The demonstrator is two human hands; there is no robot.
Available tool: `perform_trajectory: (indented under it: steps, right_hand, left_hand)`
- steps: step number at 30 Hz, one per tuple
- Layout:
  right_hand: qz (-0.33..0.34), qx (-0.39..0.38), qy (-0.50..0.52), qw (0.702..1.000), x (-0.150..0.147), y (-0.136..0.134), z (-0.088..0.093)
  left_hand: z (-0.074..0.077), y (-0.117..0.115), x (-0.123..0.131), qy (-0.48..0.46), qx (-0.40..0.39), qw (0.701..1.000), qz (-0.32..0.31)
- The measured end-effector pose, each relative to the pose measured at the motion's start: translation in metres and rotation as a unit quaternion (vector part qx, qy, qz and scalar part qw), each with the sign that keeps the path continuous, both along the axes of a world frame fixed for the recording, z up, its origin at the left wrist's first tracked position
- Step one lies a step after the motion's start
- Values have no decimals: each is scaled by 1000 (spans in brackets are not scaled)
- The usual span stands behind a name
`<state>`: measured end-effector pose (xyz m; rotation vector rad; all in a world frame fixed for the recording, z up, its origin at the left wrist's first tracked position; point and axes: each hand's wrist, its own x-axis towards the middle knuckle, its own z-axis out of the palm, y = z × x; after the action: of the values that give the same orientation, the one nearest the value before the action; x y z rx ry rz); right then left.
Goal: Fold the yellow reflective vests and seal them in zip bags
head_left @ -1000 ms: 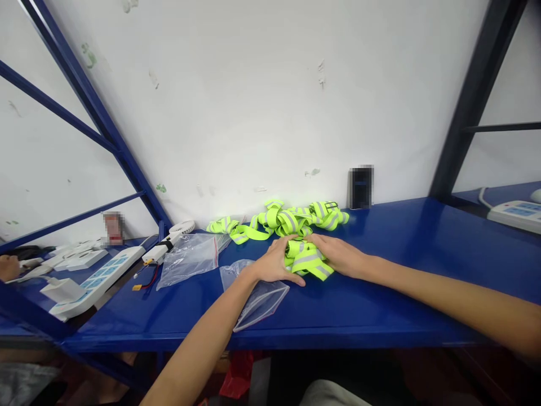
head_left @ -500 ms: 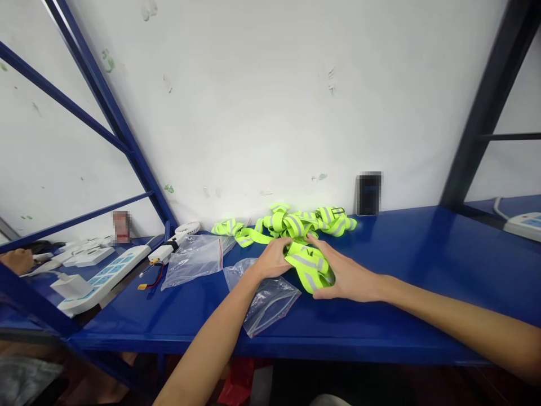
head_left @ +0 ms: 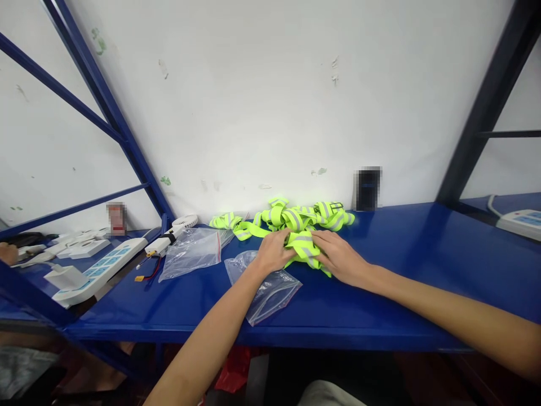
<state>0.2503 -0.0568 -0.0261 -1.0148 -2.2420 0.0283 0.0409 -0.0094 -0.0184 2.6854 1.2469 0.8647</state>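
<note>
A folded bundle of neon-yellow reflective strap [head_left: 305,248] with grey stripes lies between my hands above the blue table. My left hand [head_left: 274,252] closes on the bundle's left side, fingertips partly hidden by it. My right hand [head_left: 340,256] grips its right side with bent fingers. Just behind, a loose heap of the same reflective straps [head_left: 291,217] with a black buckle rests against the wall. Under my left wrist lies a clear zip bag [head_left: 273,296], and a second clear plastic bag [head_left: 192,256] lies farther left.
A small white fan [head_left: 185,221] and a battery lead with a yellow plug [head_left: 141,278] sit at the left. Beyond them is a white power strip [head_left: 103,270]. A dark blurred box [head_left: 367,190] leans on the wall. Another person's hand [head_left: 8,254] shows at the far left.
My right hand has turned from a wide thumb-and-finger hold to lying over the bundle's side. The bundle is flatter and more compact, nearer the table. The view has shifted slightly.
</note>
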Motion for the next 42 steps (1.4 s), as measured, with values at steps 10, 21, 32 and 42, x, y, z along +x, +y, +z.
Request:
perform_trajectory:
  steps: [10, 21, 32, 42]
  right_hand:
    - [-45, -233, 443, 865, -34, 15, 3]
    - [-72, -77, 528, 843, -71, 29, 16]
    - [26, 112, 328, 938, -52, -1, 51]
    - [27, 141, 266, 953, -26, 22, 43]
  left_hand:
    - [-15, 0, 15, -18, 106, 992, 60]
    - [-14, 7, 34, -413, -106, 903, 45]
    - [-2, 15, 10, -365, -346, 844, -188]
    - [3, 3, 15, -492, -396, 756, -175]
